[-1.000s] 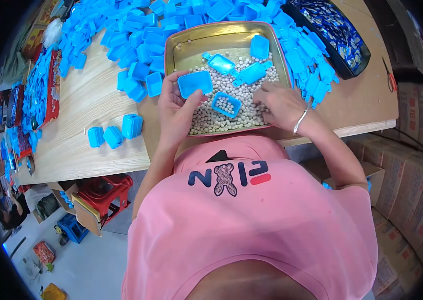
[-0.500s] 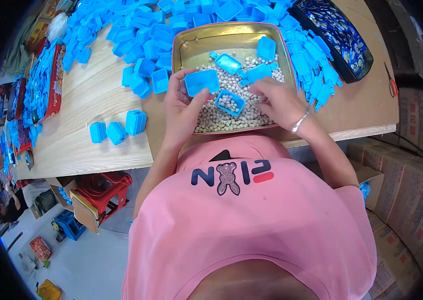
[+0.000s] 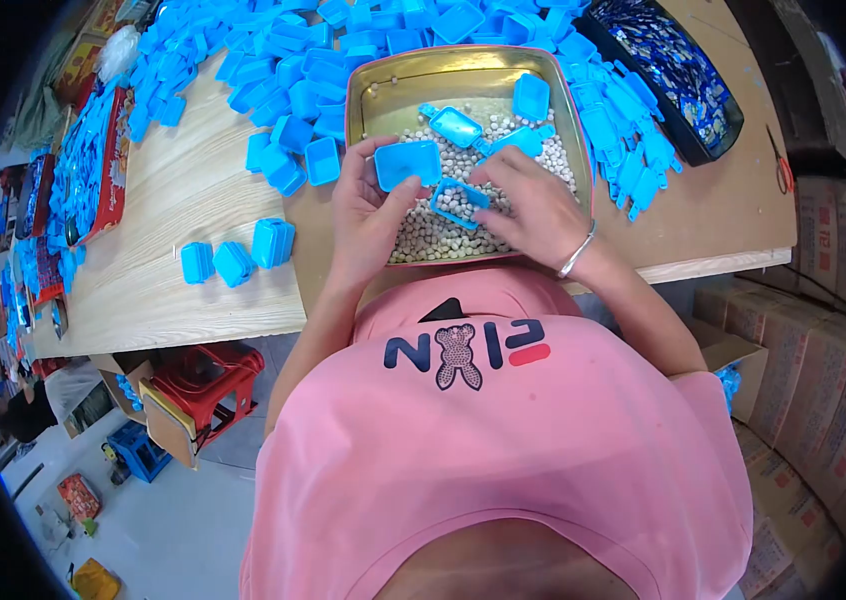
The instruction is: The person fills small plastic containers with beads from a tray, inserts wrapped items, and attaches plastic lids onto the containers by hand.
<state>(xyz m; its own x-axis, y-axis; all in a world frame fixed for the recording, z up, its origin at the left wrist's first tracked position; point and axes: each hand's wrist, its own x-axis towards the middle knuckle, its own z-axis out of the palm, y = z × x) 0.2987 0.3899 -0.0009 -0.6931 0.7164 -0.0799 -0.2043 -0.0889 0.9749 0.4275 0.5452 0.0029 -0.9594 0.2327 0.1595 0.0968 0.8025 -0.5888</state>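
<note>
My left hand (image 3: 368,205) is closed on an open blue plastic box (image 3: 408,164), thumb on its near edge and fingers behind its left side. Just below it, a smaller blue box (image 3: 451,201) filled with whitish round beads rests tilted on the loose beads (image 3: 433,240). The thumb and fingers of my right hand (image 3: 535,207) close around the right end of that smaller box. All of this is over a gold-lined tin (image 3: 423,75). Also in the tin lie a blue scoop-like piece (image 3: 457,127), another blue piece (image 3: 518,141) partly behind my right hand, and a blue box (image 3: 531,97).
Blue boxes (image 3: 308,90) are heaped behind the tin. Flat blue pieces (image 3: 623,130) lie to its right, beside a black tray (image 3: 718,150) of shiny blue bits. Scissors (image 3: 783,172) lie at the far right. Three closed blue boxes (image 3: 233,264) stand at left on the table (image 3: 163,310).
My right hand has moved left and its fingers now reach the bead-filled box. My left hand keeps the blue box in nearly the same place.
</note>
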